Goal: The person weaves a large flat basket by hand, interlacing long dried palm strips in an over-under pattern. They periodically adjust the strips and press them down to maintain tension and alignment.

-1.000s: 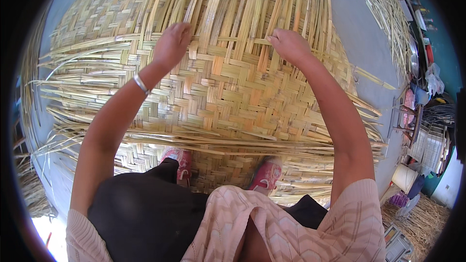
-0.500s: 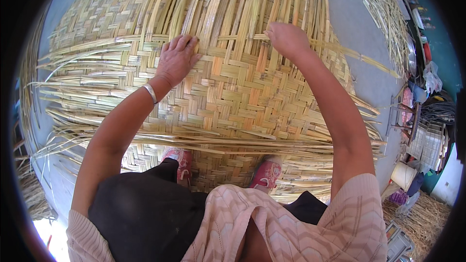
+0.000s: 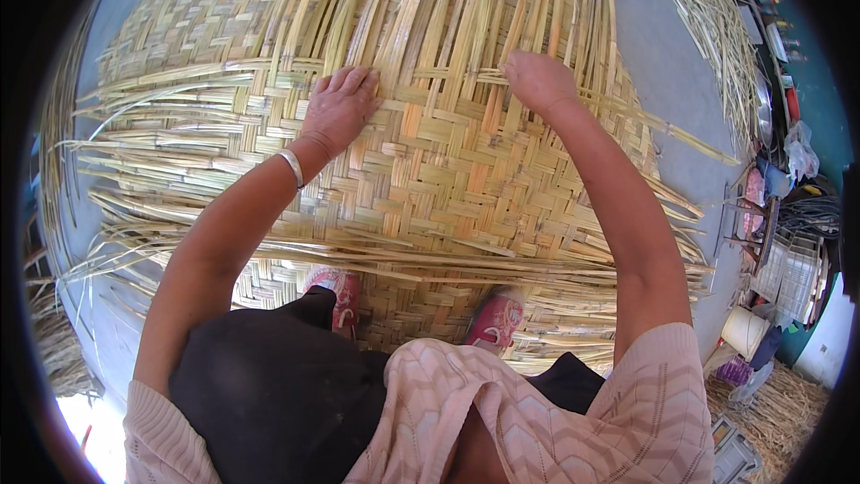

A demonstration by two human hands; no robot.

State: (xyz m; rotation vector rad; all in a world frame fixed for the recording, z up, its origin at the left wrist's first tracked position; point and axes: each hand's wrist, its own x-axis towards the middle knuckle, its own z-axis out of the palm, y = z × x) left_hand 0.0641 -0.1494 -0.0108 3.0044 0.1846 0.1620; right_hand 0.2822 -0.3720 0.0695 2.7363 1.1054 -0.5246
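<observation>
Spread out before me is a half-woven mat [image 3: 421, 188] of flat, yellow-green split reed strips in a diagonal pattern. My left hand [image 3: 343, 109] lies palm down on it, fingers stretched over the weave at the base of the raised lengthwise strips [image 3: 408, 13]. To the right, my right hand [image 3: 542, 82] is closed around a crosswise reed strip [image 3: 690, 139], whose long end runs out past the mat's right side. The fingertips of that hand are partly hidden behind its back. A silver bangle sits on my left wrist.
A bundle of loose reed strips [image 3: 430, 262] lies across the mat near my pink shoes [image 3: 495, 318], which stand on the weave. More loose reeds [image 3: 712, 45] lie on the grey floor at far right. Along the right wall are a white bucket [image 3: 745, 332], crates and bags.
The view has shifted slightly, so mat and hands sit a little farther right. My left hand keeps its place on the weave; my right fist, still on the strip, has barely moved.
</observation>
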